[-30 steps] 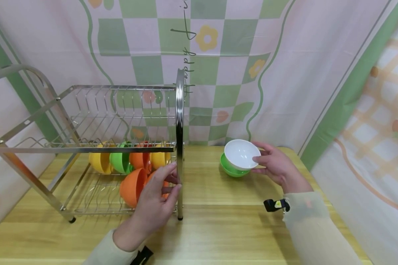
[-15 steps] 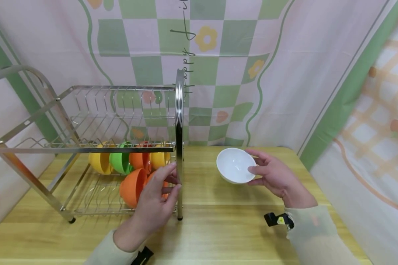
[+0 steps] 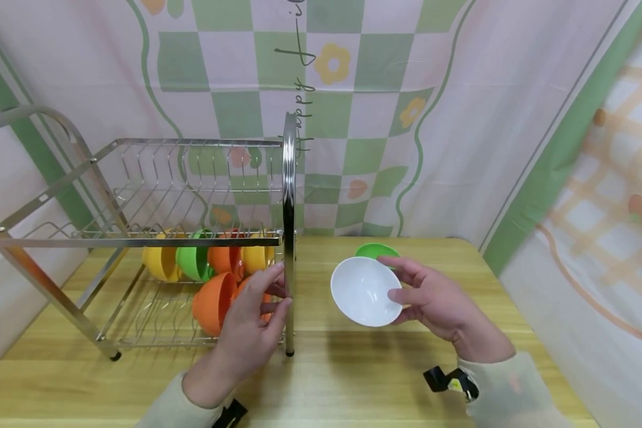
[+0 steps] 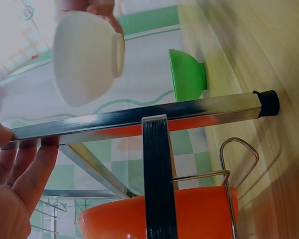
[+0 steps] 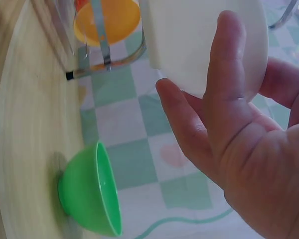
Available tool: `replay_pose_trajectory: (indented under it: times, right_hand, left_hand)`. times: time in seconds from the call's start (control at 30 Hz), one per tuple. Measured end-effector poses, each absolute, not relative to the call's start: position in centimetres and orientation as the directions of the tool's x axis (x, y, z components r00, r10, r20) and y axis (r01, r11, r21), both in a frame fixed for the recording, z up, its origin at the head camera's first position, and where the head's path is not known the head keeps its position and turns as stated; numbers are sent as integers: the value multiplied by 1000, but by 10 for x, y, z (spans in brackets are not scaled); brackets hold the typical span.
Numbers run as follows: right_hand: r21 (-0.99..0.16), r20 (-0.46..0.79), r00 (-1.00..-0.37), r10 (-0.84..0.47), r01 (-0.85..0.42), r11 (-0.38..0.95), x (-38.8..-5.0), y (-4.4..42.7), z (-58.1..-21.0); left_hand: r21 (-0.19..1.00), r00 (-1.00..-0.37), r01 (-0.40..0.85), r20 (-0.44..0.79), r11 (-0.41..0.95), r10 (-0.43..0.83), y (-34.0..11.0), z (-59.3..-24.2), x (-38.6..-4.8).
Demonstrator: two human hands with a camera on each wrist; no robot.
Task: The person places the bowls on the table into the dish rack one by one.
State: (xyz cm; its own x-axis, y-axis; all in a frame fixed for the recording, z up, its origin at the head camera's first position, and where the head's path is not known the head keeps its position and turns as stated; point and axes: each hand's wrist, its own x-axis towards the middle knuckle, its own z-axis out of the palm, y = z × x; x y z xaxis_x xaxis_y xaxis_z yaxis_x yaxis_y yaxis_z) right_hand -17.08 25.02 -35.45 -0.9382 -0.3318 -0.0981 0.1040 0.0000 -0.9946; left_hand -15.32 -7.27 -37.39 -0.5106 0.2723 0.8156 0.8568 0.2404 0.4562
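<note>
A white bowl (image 3: 365,292) is held up over the table by my right hand (image 3: 433,306), its thumb at the rim and the other fingers against the outside. The bowl tilts, with its inside facing me. Behind it on the table stands a green bowl (image 3: 373,251), partly covered by the white one in the head view. My left hand (image 3: 254,330) grips the front right post (image 4: 89,122) of the metal dish rack (image 3: 290,196), thumb on one side and fingers on the other. Orange bowls (image 3: 214,304) sit on the lower tier, one largely hidden by my left hand.
Along the back of the lower tier stand a yellow bowl (image 3: 161,263), a green one, an orange one and another yellow one. Thin wires divide the upper tier (image 3: 192,172). A patterned curtain (image 3: 331,119) hangs behind the wooden table (image 3: 348,374).
My right hand has lifted the white bowl off the green bowl and brought it left and nearer to me. The green bowl stays behind. My left hand has not moved.
</note>
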Motion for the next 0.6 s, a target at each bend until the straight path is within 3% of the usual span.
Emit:
replay_pose_trajectory:
  times: [0.6]
  right_hand:
    - [-999,-6,-888,-460,23,-32,-140,229,-343]
  left_hand:
    - [456,-509,857,822,240,255,-73,-375,-153]
